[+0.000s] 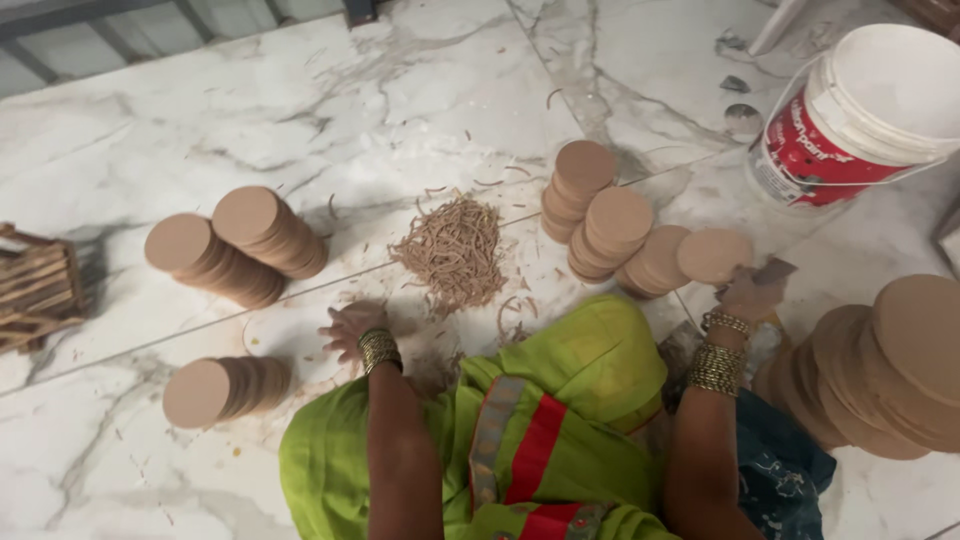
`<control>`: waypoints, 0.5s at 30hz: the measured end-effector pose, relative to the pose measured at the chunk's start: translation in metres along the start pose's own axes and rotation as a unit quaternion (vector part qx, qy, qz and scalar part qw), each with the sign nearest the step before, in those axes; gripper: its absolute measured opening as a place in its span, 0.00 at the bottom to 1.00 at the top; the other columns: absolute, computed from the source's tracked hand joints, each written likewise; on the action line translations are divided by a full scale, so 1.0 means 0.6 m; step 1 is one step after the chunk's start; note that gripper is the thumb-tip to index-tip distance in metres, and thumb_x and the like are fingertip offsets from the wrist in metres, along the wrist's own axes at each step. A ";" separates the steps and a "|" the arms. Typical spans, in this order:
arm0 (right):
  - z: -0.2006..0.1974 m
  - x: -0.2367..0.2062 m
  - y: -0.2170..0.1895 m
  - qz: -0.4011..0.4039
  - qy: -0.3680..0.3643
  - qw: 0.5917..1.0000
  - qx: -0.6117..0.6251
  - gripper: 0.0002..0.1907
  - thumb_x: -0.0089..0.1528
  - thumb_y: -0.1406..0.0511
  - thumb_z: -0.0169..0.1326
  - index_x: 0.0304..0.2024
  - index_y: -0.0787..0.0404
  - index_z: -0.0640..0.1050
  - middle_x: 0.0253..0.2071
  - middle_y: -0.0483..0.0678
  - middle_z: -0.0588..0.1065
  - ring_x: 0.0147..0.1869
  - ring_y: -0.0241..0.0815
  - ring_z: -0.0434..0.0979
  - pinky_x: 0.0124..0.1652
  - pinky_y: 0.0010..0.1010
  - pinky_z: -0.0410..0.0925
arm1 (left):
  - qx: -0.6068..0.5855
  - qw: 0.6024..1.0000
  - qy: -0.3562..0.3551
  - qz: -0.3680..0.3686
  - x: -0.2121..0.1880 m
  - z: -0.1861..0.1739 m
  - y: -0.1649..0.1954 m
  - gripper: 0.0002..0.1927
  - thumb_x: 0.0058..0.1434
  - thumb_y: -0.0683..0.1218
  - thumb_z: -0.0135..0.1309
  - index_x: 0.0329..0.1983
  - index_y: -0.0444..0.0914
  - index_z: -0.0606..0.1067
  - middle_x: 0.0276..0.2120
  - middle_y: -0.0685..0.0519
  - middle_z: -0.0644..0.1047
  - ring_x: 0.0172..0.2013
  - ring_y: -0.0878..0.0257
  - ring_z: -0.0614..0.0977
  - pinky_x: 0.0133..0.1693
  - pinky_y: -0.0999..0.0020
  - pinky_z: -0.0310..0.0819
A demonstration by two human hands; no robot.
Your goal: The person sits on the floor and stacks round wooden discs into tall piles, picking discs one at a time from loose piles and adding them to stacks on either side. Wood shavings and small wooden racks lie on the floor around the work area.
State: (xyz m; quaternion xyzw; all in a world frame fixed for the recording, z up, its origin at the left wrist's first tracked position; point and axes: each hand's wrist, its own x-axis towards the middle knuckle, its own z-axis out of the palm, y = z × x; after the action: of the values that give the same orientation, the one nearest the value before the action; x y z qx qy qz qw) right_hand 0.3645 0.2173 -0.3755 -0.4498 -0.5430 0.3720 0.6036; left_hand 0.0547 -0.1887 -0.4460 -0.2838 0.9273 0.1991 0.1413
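My left hand (350, 327), with bangles at the wrist, rests low over the marble floor (200, 120), its fingers spread and nothing in it. It is just left of a heap of thin brown shavings (452, 250). My right hand (748, 295) is closed at the lower right edge of a round brown disc (712, 254). That disc stands at the end of a row of leaning disc stacks (600, 215). A small grey flat piece (776, 269) sticks out by the fingers. My green and red clothing (560, 400) covers my lap.
More disc stacks lie on their sides at the left (235, 245), front left (225, 390) and far right (890, 370). A white and red plastic bucket (860, 110) stands at the back right. A slatted wooden crate (35, 285) sits at the left edge.
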 end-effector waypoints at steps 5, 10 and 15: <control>0.033 0.019 0.028 0.096 -0.124 0.964 -0.213 0.20 0.58 0.65 0.62 0.51 0.68 0.79 0.37 0.52 0.79 0.34 0.44 0.79 0.34 0.40 0.73 | 0.009 0.998 -0.039 0.038 -0.001 0.015 0.028 0.63 0.50 0.62 0.68 0.80 0.53 0.42 0.78 0.47 0.44 0.74 0.37 0.49 0.65 0.31 0.54; 0.049 0.028 0.044 -0.134 -0.168 0.914 -0.345 0.27 0.55 0.66 0.69 0.57 0.61 0.80 0.40 0.55 0.78 0.49 0.56 0.76 0.48 0.46 0.70 | 0.073 0.993 -0.048 0.081 0.022 0.034 0.041 0.67 0.42 0.60 0.75 0.78 0.52 0.44 0.77 0.49 0.46 0.73 0.39 0.51 0.63 0.33 0.61; 0.047 0.017 0.036 -0.125 -0.135 0.935 -0.302 0.28 0.56 0.69 0.67 0.59 0.62 0.78 0.46 0.54 0.75 0.48 0.53 0.77 0.50 0.44 0.70 | 0.072 0.995 -0.016 0.071 0.039 0.025 0.050 0.60 0.43 0.56 0.75 0.76 0.51 0.52 0.71 0.46 0.56 0.70 0.37 0.57 0.58 0.33 0.70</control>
State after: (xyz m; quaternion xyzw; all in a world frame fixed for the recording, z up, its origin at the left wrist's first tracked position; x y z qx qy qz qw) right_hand 0.3385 0.2376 -0.3923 -0.4851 -0.7579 0.1692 0.4021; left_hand 0.0210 -0.1699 -0.4594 -0.2032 0.9546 0.1459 0.1619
